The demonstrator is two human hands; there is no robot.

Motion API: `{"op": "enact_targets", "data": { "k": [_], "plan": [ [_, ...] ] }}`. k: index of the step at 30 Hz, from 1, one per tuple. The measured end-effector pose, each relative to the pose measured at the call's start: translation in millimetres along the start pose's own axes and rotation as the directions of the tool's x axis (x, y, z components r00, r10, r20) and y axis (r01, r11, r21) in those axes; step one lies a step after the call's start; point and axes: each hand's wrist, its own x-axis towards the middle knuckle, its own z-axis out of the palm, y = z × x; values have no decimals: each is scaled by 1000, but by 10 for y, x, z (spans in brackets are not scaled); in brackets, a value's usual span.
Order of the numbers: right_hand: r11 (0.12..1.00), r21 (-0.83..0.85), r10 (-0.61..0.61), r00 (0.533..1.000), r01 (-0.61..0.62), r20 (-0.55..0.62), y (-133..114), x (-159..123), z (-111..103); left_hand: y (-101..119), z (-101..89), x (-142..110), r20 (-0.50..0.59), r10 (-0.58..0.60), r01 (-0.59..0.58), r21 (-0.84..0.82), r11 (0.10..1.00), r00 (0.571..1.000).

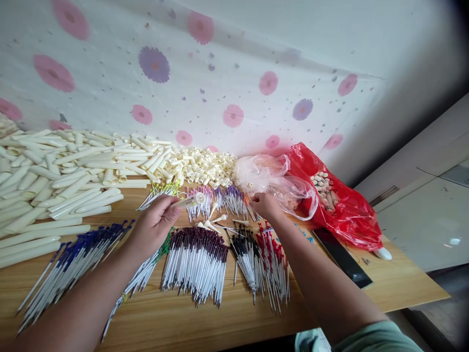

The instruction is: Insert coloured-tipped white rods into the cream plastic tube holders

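My left hand [157, 220] is closed round a cream, slotted pen barrel piece [189, 201], its round end turned to the right. My right hand [266, 206] reaches to the back of the table with fingers curled together beside the orange-tipped pen refills [250, 211]. What those fingertips hold, if anything, is hidden. Between the hands lie purple-tipped refills [234, 200], pink-tipped refills [200, 201] and several loose cream cone-shaped parts [210, 226]. In front are bundles of maroon-tipped refills [194, 264], black-tipped refills [247, 259] and red-tipped refills [273, 269].
Long cream tubes [73, 176] are heaped at left, with short slotted pieces [205, 166] behind. Blue-tipped refills [69, 269] lie front left. A clear plastic bag [266, 171], a red bag [351, 215] holding cream parts and a dark phone-like slab [342, 259] lie at right.
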Motion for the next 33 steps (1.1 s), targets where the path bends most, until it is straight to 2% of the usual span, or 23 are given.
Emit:
{"op": "enact_targets", "data": {
  "k": [3,5,6,8,10,12,17,23,28,31,33],
  "plan": [
    [963,243,-114,993,113,-12,-242,-291,16,53,62,-50,84,-26,43,-199,979,996],
    [892,417,-194,981,172,11,-442,-500,90,112,112,-84,116,-61,92,-286,954,991],
    [817,546,-240,970,185,31,-541,-596,137,145,135,-97,109,-74,103,-294,950,991],
    [543,832,-326,942,117,81,-713,-751,232,203,168,-113,99,-89,114,-294,949,991],
    [314,949,-373,921,14,110,-840,-845,311,240,187,-118,119,-118,151,-325,934,986],
    [235,972,-375,921,-14,104,-916,-882,365,257,198,-119,170,-159,213,-367,906,972],
    [164,986,-365,930,25,37,-953,-870,435,263,214,-122,295,-228,340,-418,842,928],
    [161,986,-355,935,38,22,-885,-845,457,265,217,-117,353,-143,301,-445,843,924],
    [159,980,-379,924,119,-51,-800,-826,411,231,208,-136,407,-153,361,-501,786,900],
    [193,953,-441,888,232,-127,-773,-829,376,211,196,-161,459,-138,397,-533,747,878],
    [222,912,-505,841,346,-196,-762,-826,350,204,188,-173,499,-125,419,-535,734,857]
  ]
}}
